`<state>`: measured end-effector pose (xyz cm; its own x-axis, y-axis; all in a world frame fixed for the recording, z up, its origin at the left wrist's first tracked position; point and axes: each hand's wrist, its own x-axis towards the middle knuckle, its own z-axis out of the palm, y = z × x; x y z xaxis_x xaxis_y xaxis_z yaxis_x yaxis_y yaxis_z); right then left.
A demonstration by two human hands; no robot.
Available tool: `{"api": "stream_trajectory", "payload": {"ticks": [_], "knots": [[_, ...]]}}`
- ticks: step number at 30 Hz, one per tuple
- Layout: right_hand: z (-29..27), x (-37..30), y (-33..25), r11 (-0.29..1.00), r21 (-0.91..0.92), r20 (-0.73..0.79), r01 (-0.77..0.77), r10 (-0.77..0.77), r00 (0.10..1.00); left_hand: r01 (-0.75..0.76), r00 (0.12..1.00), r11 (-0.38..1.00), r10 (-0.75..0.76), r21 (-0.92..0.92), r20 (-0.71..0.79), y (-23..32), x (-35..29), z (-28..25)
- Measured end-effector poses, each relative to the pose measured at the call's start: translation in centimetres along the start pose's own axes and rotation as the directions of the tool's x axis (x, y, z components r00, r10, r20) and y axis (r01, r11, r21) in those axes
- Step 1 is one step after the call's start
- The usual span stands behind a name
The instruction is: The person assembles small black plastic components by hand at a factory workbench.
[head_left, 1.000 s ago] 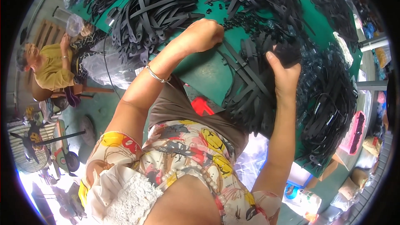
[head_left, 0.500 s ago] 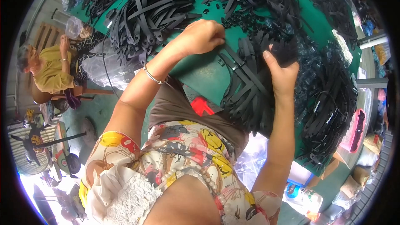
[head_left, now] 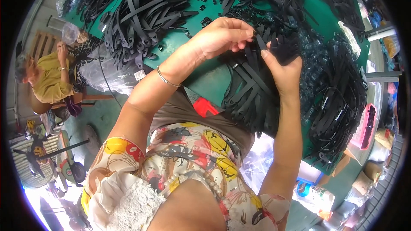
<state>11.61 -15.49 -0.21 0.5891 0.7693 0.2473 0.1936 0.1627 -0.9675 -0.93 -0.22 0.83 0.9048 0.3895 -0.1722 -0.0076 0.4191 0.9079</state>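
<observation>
Flat green surface (head_left: 205,75), with heaped black straps (head_left: 145,15). Right hand (head_left: 286,73): fingers closed around bundle of flat black straps (head_left: 284,49); one strap end (head_left: 260,43) slants up-left, just right of left hand (head_left: 220,38), the nearer; its fingertips pinched together, contents indiscernible.

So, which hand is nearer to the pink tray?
The right. In the picture, the right hand is above and left of the pink tray; the left hand is higher and farther left.
</observation>
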Motion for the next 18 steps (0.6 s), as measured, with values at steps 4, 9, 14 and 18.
{"api": "stream_trajectory", "payload": {"ticks": [4,9,14,18], "knots": [[0.02,-0.01,-0.09,1.000,0.004,-0.018,0.005,-0.005,1.000,0.006,1.000,1.000,-0.006,-0.013,0.005,-0.12,0.09,-0.14],[0.13,0.14,-0.10,1.000,-0.028,0.014,0.005,-0.004,1.000,-0.015,0.999,1.000,0.015,-0.003,0.029,-0.05,0.05,0.00],[0.23,0.16,-0.06,0.999,-0.034,0.031,-0.009,0.010,0.999,-0.078,0.996,0.935,0.058,0.346,0.068,0.12,-0.01,0.61],[0.31,0.11,-0.09,1.000,0.016,0.014,-0.020,0.020,1.000,0.010,0.997,0.969,-0.029,0.247,0.073,0.57,0.20,0.76]]}}
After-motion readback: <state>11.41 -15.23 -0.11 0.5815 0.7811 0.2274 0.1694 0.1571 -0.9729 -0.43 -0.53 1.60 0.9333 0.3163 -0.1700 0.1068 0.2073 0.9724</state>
